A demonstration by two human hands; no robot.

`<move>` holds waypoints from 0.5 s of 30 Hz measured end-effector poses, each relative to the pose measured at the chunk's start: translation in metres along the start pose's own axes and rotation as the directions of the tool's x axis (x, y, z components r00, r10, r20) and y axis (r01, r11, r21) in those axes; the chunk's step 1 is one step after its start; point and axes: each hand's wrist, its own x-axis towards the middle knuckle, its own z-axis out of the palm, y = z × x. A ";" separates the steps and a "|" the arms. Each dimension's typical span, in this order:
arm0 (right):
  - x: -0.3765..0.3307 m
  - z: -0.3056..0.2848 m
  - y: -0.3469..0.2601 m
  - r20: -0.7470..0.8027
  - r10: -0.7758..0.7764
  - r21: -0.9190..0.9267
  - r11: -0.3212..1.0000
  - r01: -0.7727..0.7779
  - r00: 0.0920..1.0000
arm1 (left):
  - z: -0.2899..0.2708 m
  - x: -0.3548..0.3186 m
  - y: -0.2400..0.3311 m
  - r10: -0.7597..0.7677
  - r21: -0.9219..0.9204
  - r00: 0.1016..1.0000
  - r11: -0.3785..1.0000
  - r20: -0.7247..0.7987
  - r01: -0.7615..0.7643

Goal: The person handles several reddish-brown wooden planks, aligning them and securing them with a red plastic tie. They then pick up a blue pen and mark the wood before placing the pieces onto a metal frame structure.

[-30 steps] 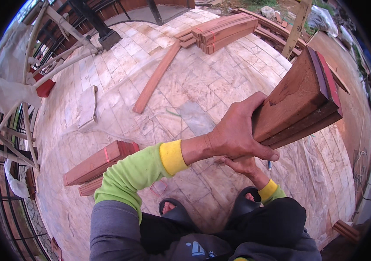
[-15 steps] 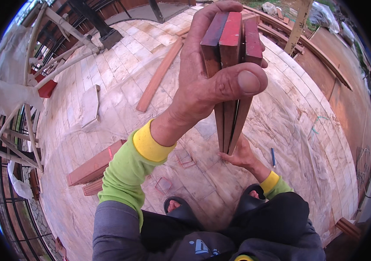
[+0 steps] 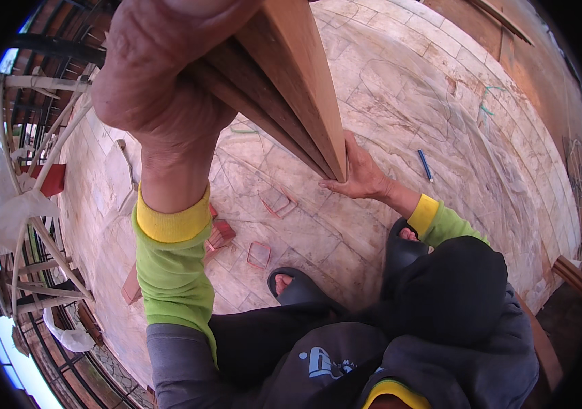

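Observation:
A bundle of several long wooden boards [image 3: 302,75] slants across the upper middle, held face to face. My left hand [image 3: 168,75] is closed round its upper part, close to the camera, and the bundle's upper end runs out of the picture. At the lower end my right hand [image 3: 364,172] grips the boards, with its thumb at the bottom tip and its fingers partly hidden behind the wood. A dark blue pencil-like stick [image 3: 425,165] lies on the floor to the right of my right hand.
Thin plastic sheeting [image 3: 400,116] covers pale floor tiles. Red-ended wood pieces [image 3: 220,235] lie beside my left sleeve, near a red square outline [image 3: 259,254]. A pole frame [image 3: 47,160] with white plastic stands at left. More boards [image 3: 572,278] lie at far right.
The bundle has tilted, its upper end swinging left and nearer the camera, so its red-painted ends have left view. My left hand moved left with it; my right hand stays at the lower end.

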 end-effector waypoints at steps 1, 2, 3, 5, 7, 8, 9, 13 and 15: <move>0.001 -0.002 -0.003 0.015 0.028 0.028 0.999 -0.029 0.999 | 0.000 -0.001 -0.002 -0.006 0.008 1.000 1.000 -0.007 0.006; 0.002 -0.003 -0.005 0.034 0.056 0.055 0.997 -0.057 0.998 | -0.001 -0.002 -0.003 -0.011 0.020 1.000 1.000 -0.014 0.011; 0.002 -0.003 -0.005 0.022 0.056 0.024 0.998 -0.057 0.998 | 0.008 -0.001 0.002 -0.061 -0.016 0.996 0.998 -0.072 0.060; 0.001 -0.005 -0.003 -0.002 0.066 0.011 0.998 -0.066 0.998 | 0.008 -0.009 -0.002 -0.120 0.104 0.984 0.985 -0.131 0.134; 0.002 -0.006 -0.006 -0.005 0.094 0.018 0.995 -0.094 0.996 | 0.018 -0.016 -0.013 -0.152 0.222 0.962 0.954 -0.226 0.203; 0.001 -0.006 -0.004 -0.002 0.086 0.021 0.996 -0.086 0.996 | 0.003 -0.035 -0.016 -0.208 0.205 0.942 0.942 -0.264 0.266; 0.005 -0.003 -0.005 0.006 0.063 0.031 0.998 -0.063 0.998 | -0.012 -0.052 -0.014 -0.256 0.205 0.918 0.923 -0.302 0.325; 0.006 -0.001 0.000 -0.014 0.043 0.040 0.998 -0.043 0.999 | -0.019 -0.089 -0.030 -0.452 0.165 0.877 0.864 -0.162 0.475; 0.003 -0.002 0.006 -0.046 0.001 0.039 0.999 0.001 0.999 | -0.001 -0.076 -0.034 -0.525 0.228 0.829 0.798 -0.191 0.558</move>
